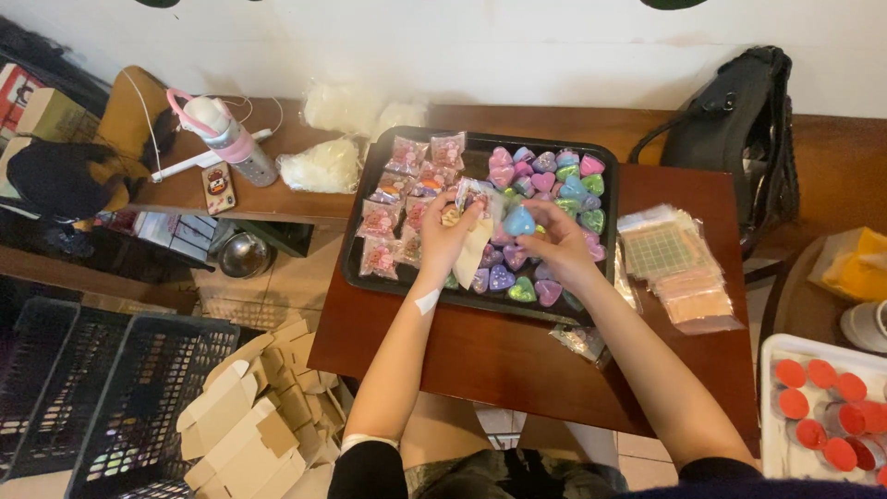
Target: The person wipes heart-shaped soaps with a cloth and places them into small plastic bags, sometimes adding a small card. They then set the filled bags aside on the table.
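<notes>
While over the tray [360, 268], blue heart [519, 222] between both hands [504, 236].

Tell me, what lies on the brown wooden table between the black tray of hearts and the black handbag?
In the head view, a stack of clear flat packets lies on the brown wooden table between the black tray and the black handbag.

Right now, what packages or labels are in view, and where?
Small clear pink-printed sachets: left half of the black tray.
Clear sachet: in the left hand.
Stack of flat clear bags: on the table, right of the tray, with green and orange inserts.
Folded tan cardboard boxes: piled on the floor, lower left.
</notes>
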